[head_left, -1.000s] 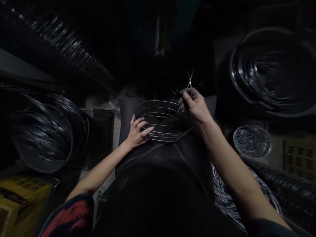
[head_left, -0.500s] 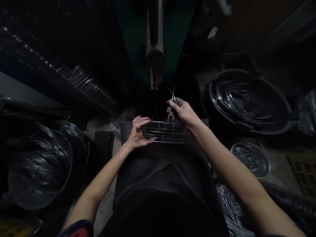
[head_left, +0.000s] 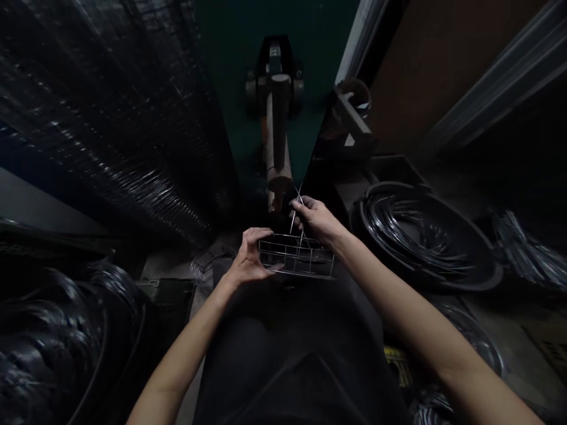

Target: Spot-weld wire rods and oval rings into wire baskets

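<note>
A small rectangular wire basket (head_left: 305, 255) made of thin metal rods is held above the dark cloth over my lap. My left hand (head_left: 251, 257) grips its left end, fingers on the upper edge and thumb along the lower one. Above the basket's far side, my right hand (head_left: 312, 215) pinches a thin metal wire (head_left: 293, 222), whose upper part crosses another thin strand near the fingertips. Just beyond my right hand hangs the round metal arm (head_left: 279, 168) of a machine, with a blunt tip pointing down. Where the wire's lower end meets the basket is hard to see.
To the right, a wide black tub (head_left: 487, 274) holds bent wires, with a clear bowl (head_left: 496, 354) partly behind my forearm. Bundles of curved wires (head_left: 57, 330) fill the left side. Stacked wire mesh (head_left: 146, 189) rises at the upper left. A green machine body (head_left: 225, 77) stands ahead.
The view has tilted up, so more of the machine shows and everything sits lower. My right hand and its wire have shifted slightly left relative to the basket. Both grips remain.
</note>
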Demonstrator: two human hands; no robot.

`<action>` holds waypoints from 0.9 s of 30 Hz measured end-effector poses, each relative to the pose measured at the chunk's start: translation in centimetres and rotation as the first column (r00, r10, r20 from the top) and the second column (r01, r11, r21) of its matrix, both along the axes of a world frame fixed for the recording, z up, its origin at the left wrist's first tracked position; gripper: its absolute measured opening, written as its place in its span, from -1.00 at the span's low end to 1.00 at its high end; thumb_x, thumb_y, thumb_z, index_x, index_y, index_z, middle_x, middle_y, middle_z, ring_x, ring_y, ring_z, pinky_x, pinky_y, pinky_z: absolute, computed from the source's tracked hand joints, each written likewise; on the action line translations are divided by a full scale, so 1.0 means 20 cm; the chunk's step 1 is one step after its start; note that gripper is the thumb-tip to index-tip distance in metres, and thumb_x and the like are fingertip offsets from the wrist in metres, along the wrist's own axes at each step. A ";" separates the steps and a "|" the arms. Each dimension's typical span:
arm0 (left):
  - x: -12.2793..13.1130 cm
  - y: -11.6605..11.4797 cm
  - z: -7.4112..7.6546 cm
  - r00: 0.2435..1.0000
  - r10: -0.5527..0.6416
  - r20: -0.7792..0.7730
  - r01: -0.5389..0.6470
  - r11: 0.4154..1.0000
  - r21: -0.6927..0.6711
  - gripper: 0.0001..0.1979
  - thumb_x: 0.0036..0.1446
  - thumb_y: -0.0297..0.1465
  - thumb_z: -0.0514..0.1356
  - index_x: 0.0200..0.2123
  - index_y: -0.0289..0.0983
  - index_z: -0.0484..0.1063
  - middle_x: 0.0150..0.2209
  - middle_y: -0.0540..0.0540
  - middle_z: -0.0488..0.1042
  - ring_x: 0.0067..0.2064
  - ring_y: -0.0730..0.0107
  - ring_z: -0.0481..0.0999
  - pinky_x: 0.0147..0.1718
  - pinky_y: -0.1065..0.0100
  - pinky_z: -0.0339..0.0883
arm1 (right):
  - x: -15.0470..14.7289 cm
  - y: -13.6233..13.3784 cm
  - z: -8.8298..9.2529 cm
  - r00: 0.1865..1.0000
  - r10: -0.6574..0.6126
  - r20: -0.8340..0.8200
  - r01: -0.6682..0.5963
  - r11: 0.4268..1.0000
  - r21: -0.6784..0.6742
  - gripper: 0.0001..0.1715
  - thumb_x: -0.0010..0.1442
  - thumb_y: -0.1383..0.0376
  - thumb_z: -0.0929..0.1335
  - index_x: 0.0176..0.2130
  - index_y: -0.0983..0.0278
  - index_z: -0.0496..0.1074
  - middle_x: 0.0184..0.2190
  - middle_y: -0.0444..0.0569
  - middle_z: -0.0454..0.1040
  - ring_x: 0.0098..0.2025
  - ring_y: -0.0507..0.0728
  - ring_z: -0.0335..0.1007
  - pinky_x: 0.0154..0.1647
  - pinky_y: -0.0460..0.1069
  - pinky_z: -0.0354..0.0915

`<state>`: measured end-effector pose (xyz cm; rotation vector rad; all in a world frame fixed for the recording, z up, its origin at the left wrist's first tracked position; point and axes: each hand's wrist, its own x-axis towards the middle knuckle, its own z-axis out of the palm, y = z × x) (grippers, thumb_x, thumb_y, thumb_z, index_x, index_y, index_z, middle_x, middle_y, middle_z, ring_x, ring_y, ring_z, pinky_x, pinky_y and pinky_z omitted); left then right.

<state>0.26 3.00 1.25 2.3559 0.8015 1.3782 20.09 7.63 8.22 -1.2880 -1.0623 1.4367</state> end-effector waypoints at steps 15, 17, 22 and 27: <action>-0.02 0.09 -0.06 0.994 -0.013 0.108 0.034 0.980 -0.198 -0.03 -0.22 -0.32 0.46 0.20 -0.14 -0.03 0.03 -0.22 0.26 0.01 0.13 0.44 0.00 -0.01 0.41 | -0.06 0.10 -0.02 0.997 0.056 -0.062 -0.048 0.992 0.115 -0.51 -0.02 0.00 0.49 -0.39 0.27 0.27 -0.60 -0.25 0.32 -0.68 -0.11 0.15 -0.72 -0.18 0.08; -0.02 0.10 -0.05 0.993 -0.022 0.117 0.043 0.982 -0.184 -0.03 -0.22 -0.33 0.46 0.19 -0.14 -0.03 0.02 -0.21 0.27 -0.01 0.14 0.45 0.00 -0.01 0.41 | -0.06 0.11 -0.03 0.998 0.051 -0.045 -0.046 0.994 0.095 -0.52 -0.03 0.02 0.50 -0.39 0.28 0.28 -0.58 -0.23 0.33 -0.66 -0.11 0.16 -0.72 -0.18 0.08; -0.02 0.13 -0.04 0.987 -0.031 0.157 0.059 0.982 -0.178 -0.03 -0.23 -0.33 0.47 0.18 -0.15 -0.03 0.02 -0.21 0.28 -0.01 0.16 0.46 0.03 0.00 0.39 | -0.07 0.14 -0.03 0.998 0.062 -0.013 -0.061 0.994 0.089 -0.55 -0.01 0.04 0.49 -0.38 0.28 0.29 -0.59 -0.22 0.33 -0.64 -0.10 0.18 -0.68 -0.17 0.14; -0.04 0.16 -0.05 0.979 -0.026 0.202 0.065 0.980 -0.187 -0.01 -0.25 -0.32 0.48 0.16 -0.14 -0.05 0.00 -0.20 0.30 0.00 0.15 0.47 0.03 -0.01 0.38 | -0.10 0.16 -0.01 0.997 0.083 -0.004 -0.082 0.990 0.116 -0.58 0.01 0.06 0.48 -0.35 0.26 0.28 -0.63 -0.25 0.29 -0.66 -0.08 0.14 -0.68 -0.15 0.12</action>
